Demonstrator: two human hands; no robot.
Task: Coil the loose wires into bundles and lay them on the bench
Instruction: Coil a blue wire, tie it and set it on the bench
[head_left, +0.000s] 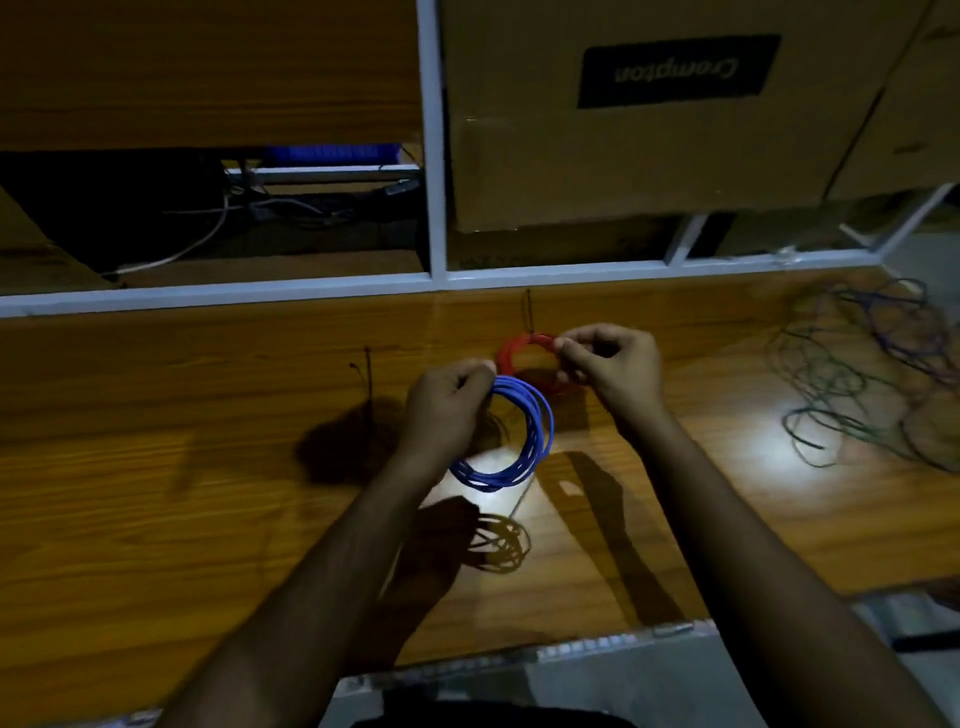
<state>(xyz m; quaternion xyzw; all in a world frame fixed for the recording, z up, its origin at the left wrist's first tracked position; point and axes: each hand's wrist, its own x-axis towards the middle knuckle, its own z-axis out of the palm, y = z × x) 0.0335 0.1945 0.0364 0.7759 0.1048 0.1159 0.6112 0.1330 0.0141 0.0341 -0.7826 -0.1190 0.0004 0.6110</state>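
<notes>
A coil of blue wire (535, 436) hangs just above the wooden bench (182, 467). My left hand (447, 410) grips it at its top left. A smaller coil of red wire (511, 353) sits behind the blue one. My right hand (613, 366) pinches its right side, fingers curled. Whether the red coil touches the bench is unclear. A loose tangle of green and purple wires (862, 374) lies spread on the bench at the right.
Two thin black ties (368, 374) lie on the bench left of and behind my hands. A white metal frame (436, 156) rises behind the bench, with a cardboard box (649, 119) at the back right and cables in the dark shelf at the back left.
</notes>
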